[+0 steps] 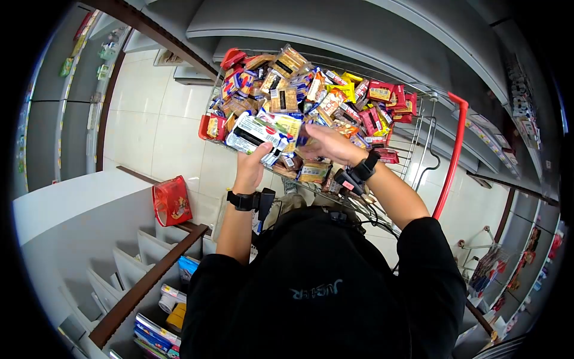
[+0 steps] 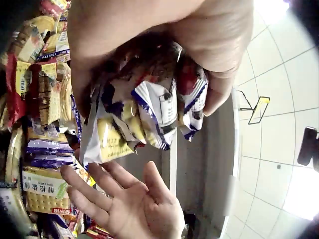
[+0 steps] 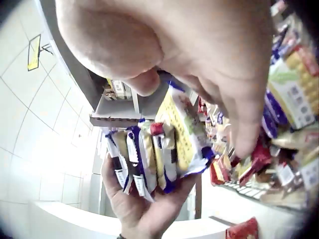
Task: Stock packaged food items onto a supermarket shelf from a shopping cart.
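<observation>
My left hand grips a stack of several biscuit packets with white, yellow and blue wrappers, the thumb lying over the near one. In the left wrist view the packets' crimped ends stick out side by side between thumb and fingers. Just right of the stack is my right hand, its fingers extended and palm turned toward the packets; nothing shows in it. Below both hands, a heap of wrapped biscuits fills a wire shopping cart, tan and blue packs on the left, red and yellow ones on the right.
A red cart handle rises at the right. Grey shelves run behind the cart. On the left, a red bag lies by a white partition. A lower rack holds boxed goods beside me.
</observation>
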{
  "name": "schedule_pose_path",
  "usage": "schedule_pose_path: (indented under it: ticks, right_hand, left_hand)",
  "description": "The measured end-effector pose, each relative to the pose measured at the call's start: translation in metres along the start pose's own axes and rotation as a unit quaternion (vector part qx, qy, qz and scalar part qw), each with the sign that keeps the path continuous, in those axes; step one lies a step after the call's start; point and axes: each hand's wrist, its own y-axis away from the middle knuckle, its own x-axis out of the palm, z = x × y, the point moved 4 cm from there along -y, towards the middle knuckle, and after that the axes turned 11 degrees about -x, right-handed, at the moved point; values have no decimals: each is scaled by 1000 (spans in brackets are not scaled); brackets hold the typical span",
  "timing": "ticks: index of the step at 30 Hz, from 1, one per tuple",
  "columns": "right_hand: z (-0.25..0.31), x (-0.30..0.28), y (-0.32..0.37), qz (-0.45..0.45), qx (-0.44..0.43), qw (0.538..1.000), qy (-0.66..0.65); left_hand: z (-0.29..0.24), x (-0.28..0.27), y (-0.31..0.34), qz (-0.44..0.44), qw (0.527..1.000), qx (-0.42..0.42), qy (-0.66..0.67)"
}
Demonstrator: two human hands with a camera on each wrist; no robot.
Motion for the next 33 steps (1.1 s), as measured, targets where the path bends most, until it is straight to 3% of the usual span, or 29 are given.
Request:
schedule_pose_path:
  ticks: [2, 8, 10, 12, 14, 15, 16, 20, 22, 24, 26, 28, 30, 31, 33]
  right_hand:
    - [-1, 14, 2, 4, 26, 998, -54]
    - [17, 30, 4, 64, -31, 988, 141]
    - [16, 34, 0, 83, -126, 962, 228]
    - [20, 34, -1, 99, -113, 961, 233]
    - [24, 17, -16, 88, -130, 926, 343]
    - [23, 0, -29, 14, -179, 898, 401]
    - [31, -13, -37, -57, -166, 879, 444]
    - [10, -82, -88, -92, -253, 738, 619]
    - [15, -74, -74, -121, -222, 719, 647]
    - [25, -65, -55, -96, -20, 657, 748]
    - [8, -96, -54, -93, 30, 623, 776]
    - [8, -108, -47, -156, -28, 608, 778]
    - [6, -136, -73, -71, 23, 604, 793]
    - [26, -119, -62, -167, -24, 667, 726]
    - [23, -123, -76, -204, -92, 736, 639]
  left_hand:
    - [1, 1, 1, 56, 998, -10, 18]
    - [-10, 1, 8, 110, 989, -73, -73]
    - [-8, 1, 10, 133, 982, -86, -102]
    - [-7, 0, 10, 147, 981, -96, -82]
    - [-5, -4, 10, 134, 984, -93, -76]
    - [-6, -5, 11, 134, 984, -91, -77]
    - [-8, -5, 15, 134, 984, -90, -78]
    - [-18, -5, 24, 137, 982, -91, -89]
    - [-21, -6, 24, 134, 981, -86, -112]
    - [-24, -5, 24, 134, 979, -66, -141]
    - [-16, -17, 20, 124, 979, -63, -146]
    - [-17, -15, 19, 124, 978, -79, -146]
    - [-15, -13, 20, 117, 980, -98, -127]
    - [-15, -12, 18, 129, 978, -95, -135]
    - [-16, -11, 16, 143, 974, -73, -157]
